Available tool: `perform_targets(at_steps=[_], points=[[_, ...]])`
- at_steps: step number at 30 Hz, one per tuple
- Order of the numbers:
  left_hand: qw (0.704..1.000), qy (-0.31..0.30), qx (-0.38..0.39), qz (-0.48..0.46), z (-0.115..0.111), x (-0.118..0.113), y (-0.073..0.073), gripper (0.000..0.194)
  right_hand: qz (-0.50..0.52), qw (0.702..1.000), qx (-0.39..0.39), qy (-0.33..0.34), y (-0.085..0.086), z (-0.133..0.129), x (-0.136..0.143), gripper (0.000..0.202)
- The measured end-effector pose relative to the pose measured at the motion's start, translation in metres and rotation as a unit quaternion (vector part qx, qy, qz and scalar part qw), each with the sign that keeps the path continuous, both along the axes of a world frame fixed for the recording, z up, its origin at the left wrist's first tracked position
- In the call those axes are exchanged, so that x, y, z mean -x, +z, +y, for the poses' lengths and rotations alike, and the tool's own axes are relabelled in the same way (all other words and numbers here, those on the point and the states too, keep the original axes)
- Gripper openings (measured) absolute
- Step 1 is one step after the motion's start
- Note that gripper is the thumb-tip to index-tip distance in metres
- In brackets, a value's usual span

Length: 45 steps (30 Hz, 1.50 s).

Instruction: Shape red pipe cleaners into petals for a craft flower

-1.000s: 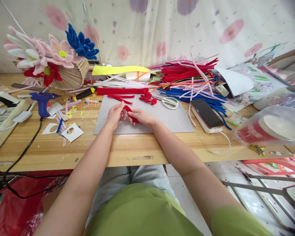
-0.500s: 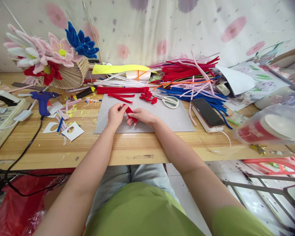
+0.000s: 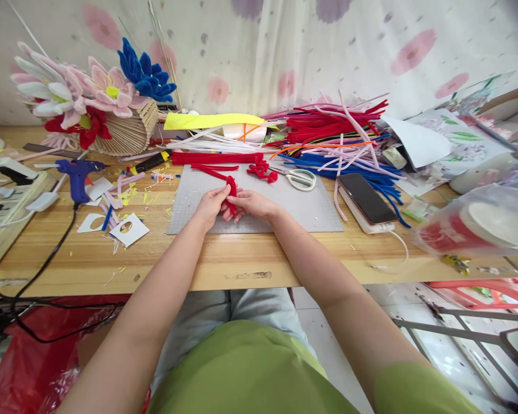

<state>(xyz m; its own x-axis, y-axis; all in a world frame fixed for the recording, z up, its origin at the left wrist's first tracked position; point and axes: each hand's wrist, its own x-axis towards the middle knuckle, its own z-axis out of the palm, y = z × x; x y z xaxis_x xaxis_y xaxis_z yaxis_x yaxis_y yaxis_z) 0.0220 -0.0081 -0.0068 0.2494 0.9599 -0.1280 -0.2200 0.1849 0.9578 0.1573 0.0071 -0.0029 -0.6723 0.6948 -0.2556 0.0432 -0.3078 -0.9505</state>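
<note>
Over the grey cutting mat (image 3: 302, 213), my left hand (image 3: 213, 205) and my right hand (image 3: 250, 205) meet at a bundle of red pipe cleaners (image 3: 232, 192). Both hands pinch it between thumb and fingers. The bundle stands roughly upright and looks curved at its top; its lower part is partly covered by my fingers. Just beyond my hands lie loose red pipe cleaners (image 3: 216, 158) and a small curled red piece (image 3: 261, 168). Scissors with pale handles (image 3: 301, 179) rest on the mat to the right of that piece.
At left are a blue glue gun (image 3: 78, 178), cut white cards (image 3: 130, 231) and scraps. Fuzzy flowers (image 3: 112, 92) stand at back left. Piles of coloured pipe cleaners (image 3: 328, 126) lie behind the mat. A phone (image 3: 366, 198) and a bagged cup (image 3: 470, 224) are at right.
The red bundle, earlier a flat slanted strip between my hands, now stands more upright and looks bent into a curve. My left hand has shifted slightly right, closer to my right hand.
</note>
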Motion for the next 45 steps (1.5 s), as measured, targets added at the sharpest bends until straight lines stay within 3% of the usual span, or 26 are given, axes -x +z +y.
perform_targets(at_steps=[2, 5, 7, 9, 12, 15, 21, 23, 27, 30, 35, 41, 45], points=[[0.999, -0.019, 0.016, -0.022, 0.001, 0.002, 0.000, 0.035, -0.012, 1.000, 0.003, 0.007, 0.001, 0.000, -0.002, 0.031], [0.996, 0.074, 0.015, -0.046, 0.005, 0.002, 0.001, 0.025, -0.077, 0.997, -0.013, 0.001, 0.006, 0.001, -0.007, 0.035], [0.990, 0.139, 0.008, -0.036, 0.007, 0.001, 0.000, 0.021, -0.108, 0.991, -0.061, -0.046, 0.009, 0.004, -0.011, 0.034], [0.987, 0.159, 0.008, -0.011, 0.008, -0.001, -0.001, 0.019, -0.095, 0.977, -0.135, -0.135, 0.010, 0.008, -0.015, 0.033], [0.991, 0.132, 0.021, 0.010, 0.006, -0.008, -0.002, 0.015, -0.057, 0.958, -0.198, -0.201, 0.006, 0.012, -0.015, 0.030], [0.994, 0.096, 0.045, -0.002, 0.003, -0.015, -0.001, 0.014, -0.052, 0.954, -0.209, -0.206, -0.002, 0.016, -0.011, 0.023], [0.995, 0.031, 0.096, -0.020, -0.002, -0.020, 0.002, 0.014, -0.064, 0.911, -0.250, -0.322, -0.009, 0.024, -0.009, 0.015], [0.996, 0.032, 0.086, 0.000, -0.003, -0.020, 0.003, 0.013, -0.063, 0.917, -0.242, -0.310, -0.007, 0.023, -0.010, 0.018], [0.996, 0.048, 0.067, 0.027, -0.005, -0.019, 0.004, 0.015, -0.031, 0.958, -0.178, -0.223, 0.001, 0.014, -0.012, 0.022], [0.996, 0.016, 0.087, 0.016, -0.005, -0.016, 0.003, 0.016, -0.028, 0.975, -0.118, -0.187, 0.005, 0.009, -0.013, 0.026], [0.987, -0.058, 0.129, -0.075, -0.003, -0.011, 0.003, 0.017, -0.010, 0.969, -0.082, -0.232, 0.004, 0.008, -0.013, 0.023], [0.982, -0.039, 0.145, -0.111, -0.001, -0.008, 0.002, 0.023, 0.000, 0.959, -0.104, -0.262, 0.001, 0.011, -0.009, 0.019], [0.988, -0.026, 0.137, -0.070, -0.003, -0.009, 0.002, 0.007, 0.011, 0.947, -0.130, -0.294, -0.003, 0.017, -0.010, 0.016]])
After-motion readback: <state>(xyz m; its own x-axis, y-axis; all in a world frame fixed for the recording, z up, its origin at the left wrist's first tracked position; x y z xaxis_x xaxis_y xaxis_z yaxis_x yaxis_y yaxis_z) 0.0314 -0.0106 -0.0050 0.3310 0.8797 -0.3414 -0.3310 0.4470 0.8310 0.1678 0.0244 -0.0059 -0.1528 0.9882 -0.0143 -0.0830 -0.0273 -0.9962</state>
